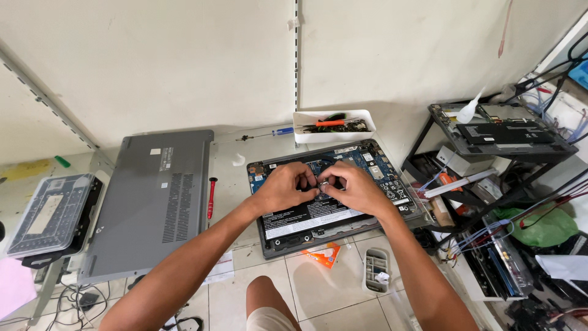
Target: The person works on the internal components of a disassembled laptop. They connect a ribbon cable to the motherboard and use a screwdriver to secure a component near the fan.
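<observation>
Blue circuit boards show inside the opened laptop (324, 202). Left hand (283, 187) and right hand (355, 187) together pinch a small metal part (321, 182) over it.

A small orange packet (323, 254) lies on the floor (white labels (165, 159) dot the grey cover).

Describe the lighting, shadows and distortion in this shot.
Head view: soft, even light, no harsh glare; faint shadows under both hands, left hand and right hand, on the open laptop; wide-angle bending at the edges; the small part between the fingers is unclear.
</observation>
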